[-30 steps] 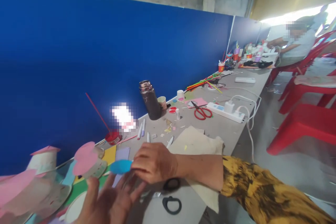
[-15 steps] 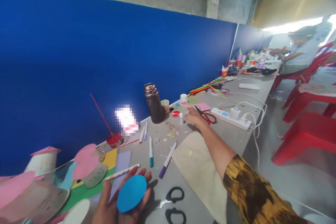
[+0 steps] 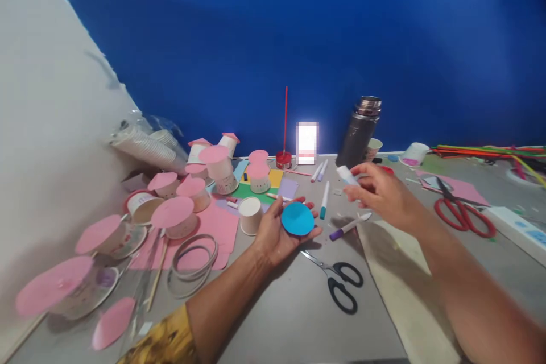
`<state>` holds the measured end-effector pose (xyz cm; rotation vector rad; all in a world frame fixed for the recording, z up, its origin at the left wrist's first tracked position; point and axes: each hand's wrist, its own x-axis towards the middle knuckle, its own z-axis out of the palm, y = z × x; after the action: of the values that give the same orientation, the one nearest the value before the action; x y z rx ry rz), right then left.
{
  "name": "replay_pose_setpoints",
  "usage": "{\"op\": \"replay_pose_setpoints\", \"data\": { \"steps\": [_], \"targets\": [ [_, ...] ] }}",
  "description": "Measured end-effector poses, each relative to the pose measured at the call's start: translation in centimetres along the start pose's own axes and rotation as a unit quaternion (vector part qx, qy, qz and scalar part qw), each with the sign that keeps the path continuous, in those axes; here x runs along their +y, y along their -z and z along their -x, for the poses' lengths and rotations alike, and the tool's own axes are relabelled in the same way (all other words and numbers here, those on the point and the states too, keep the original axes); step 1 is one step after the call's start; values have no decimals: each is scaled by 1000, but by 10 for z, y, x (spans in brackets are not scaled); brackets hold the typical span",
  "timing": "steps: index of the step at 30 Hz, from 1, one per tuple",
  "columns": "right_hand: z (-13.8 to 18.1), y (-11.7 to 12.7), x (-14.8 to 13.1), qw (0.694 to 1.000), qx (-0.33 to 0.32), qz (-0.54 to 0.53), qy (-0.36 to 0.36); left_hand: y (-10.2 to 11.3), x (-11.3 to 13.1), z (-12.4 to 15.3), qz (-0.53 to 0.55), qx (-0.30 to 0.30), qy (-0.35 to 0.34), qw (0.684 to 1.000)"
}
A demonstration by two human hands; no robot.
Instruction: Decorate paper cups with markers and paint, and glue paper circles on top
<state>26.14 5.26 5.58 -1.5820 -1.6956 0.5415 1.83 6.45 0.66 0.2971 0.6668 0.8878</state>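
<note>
A round blue paper piece lies on the upturned palm of my left hand, with the fingers curled a little under its far edge. Between the thumb and fingers of my right hand is a small white bottle, tilted, its label unreadable. A white paper cup stands upside down just left of my left hand. Black-handled scissors lie partly open below the left palm. Beneath the right hand rests a purple-tipped marker, and a teal-tipped marker lies between the hands.
Several paper cups with pink paper tops crowd the left side, beside a tape roll. A dark thermos stands by the blue partition. At right are red-handled scissors, a power strip and a beige cloth.
My view has swung left. My right hand has come back from the far right of the table with the small white bottle in it. The blue paper piece stays on my left palm.
</note>
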Motion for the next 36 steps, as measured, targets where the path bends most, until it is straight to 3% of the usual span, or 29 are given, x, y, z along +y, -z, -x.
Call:
{"op": "replay_pose_setpoints", "data": {
  "steps": [3,5,11,26,33,36],
  "targets": [
    [12,-25,-40,982,-3,147,120,3,-1,0,0,-25,-26,999],
    [13,-43,-50,954,4,224,200,3,-1,0,2,-37,-42,998],
    [16,-80,-19,913,68,262,306,2,0,1,-4,-5,-51,999],
    [27,-95,-22,864,150,330,350,4,-10,-2,5,-32,-78,996],
    [28,-98,-20,863,145,344,339,8,-9,-3,-8,-43,-98,994],
    [27,-101,-15,884,125,320,317,8,-10,-4,-8,-35,-112,993]
  ]
}}
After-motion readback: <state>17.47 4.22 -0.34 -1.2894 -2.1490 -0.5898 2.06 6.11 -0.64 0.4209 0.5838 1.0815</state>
